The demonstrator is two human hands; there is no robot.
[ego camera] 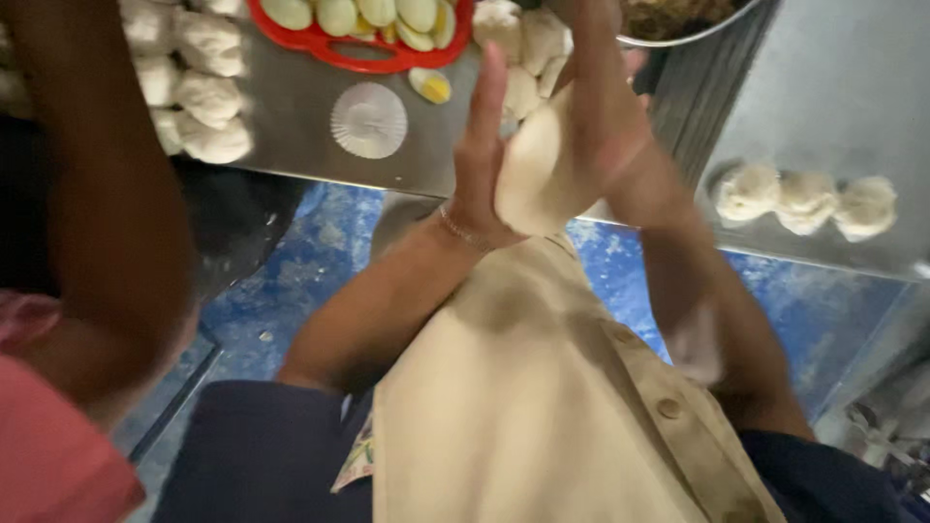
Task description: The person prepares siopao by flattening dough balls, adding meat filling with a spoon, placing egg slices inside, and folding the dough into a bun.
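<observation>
- Step: flattening; dough disc (538, 169) pressed between left hand (477, 160) and right hand (601, 107), palms flat, above near desk (291, 107) edge.
- Next, I judge: even pressure, rotate disc.

Dim, warm indoor light, soft motion blur throughout, dull glare on the steel table (833, 87).

A food-preparation kitchen, judging by the steel counter (300, 116) just beyond the hands, rows of dough balls (208, 97) up left of them, a red tray (363, 53) of halved boiled eggs (339, 15) above, more dough balls (804, 199) off right, an apron (542, 407) below.
</observation>
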